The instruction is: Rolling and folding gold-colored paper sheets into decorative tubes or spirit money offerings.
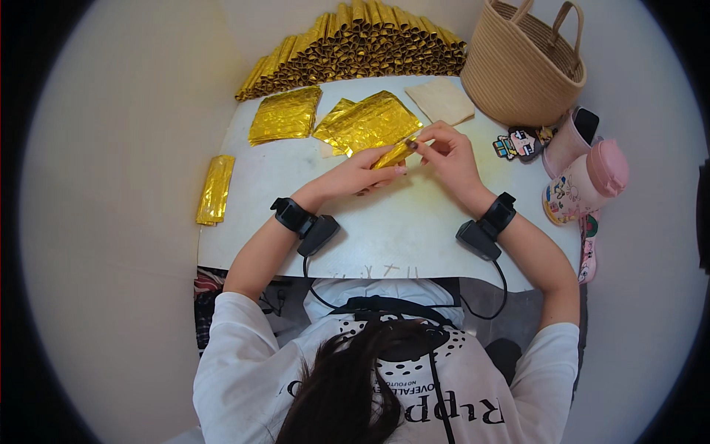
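Observation:
Over the middle of the white table, my left hand (pixel 355 174) is closed around a rolled piece of gold foil paper (pixel 393 155). Its thumb lies along the near side of the roll. My right hand (pixel 452 157) pinches the far right end of the same roll between thumb and fingers. Just beyond both hands, loose gold foil sheets (pixel 373 122) lie fanned over one another. A neater stack of gold sheets (pixel 285 116) sits to their left. Behind them rises a large heap of gold paper rolls (pixel 355 50), their open ends facing me.
A folded gold strip (pixel 216 189) rests at the table's left edge. Beige sheets (pixel 441 101) lie before a woven basket (pixel 521 66). On the right stand a pink-lidded bottle (pixel 584 185) and a cup (pixel 566 144) holding a phone, beside a cartoon figure (pixel 519 143). Cables hang from both wrist devices.

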Available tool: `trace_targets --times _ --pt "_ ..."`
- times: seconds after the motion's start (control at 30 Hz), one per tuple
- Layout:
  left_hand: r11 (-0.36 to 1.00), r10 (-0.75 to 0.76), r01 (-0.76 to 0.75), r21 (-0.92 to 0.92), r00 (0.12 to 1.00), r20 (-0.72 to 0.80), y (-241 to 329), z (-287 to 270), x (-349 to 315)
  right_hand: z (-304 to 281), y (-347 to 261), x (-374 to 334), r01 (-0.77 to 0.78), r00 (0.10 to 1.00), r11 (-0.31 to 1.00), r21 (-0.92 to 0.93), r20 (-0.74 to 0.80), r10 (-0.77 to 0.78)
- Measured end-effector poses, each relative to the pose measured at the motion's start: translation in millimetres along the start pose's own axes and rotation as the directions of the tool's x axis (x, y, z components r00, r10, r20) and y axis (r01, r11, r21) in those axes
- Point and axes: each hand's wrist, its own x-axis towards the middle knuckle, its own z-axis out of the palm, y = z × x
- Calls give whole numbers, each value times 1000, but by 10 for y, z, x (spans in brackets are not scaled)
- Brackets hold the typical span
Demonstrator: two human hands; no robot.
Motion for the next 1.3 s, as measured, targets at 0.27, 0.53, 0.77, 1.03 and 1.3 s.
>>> trace_targets --times 0.27,0.53,0.77,1.03,1.3 --pt "999 -43 44 -20 997 59 -124 -182 11 -56 109 81 -50 998 997 65 -38 52" --pt "981 21 23 -190 974 224 -107 -344 9 -123 17 83 -77 996 997 8 42 76" --pt "952 84 -22 -306 978 192 -177 -380 22 -130 83 153 73 997 997 24 18 -73" --pt "842 126 -70 -534 990 70 -251 -437 29 -66 -489 748 416 849 895 -161 -285 -446" --pt "833 143 -77 -547 987 78 -280 -394 16 123 -935 1743 523 587 603 -602 -258 -767"
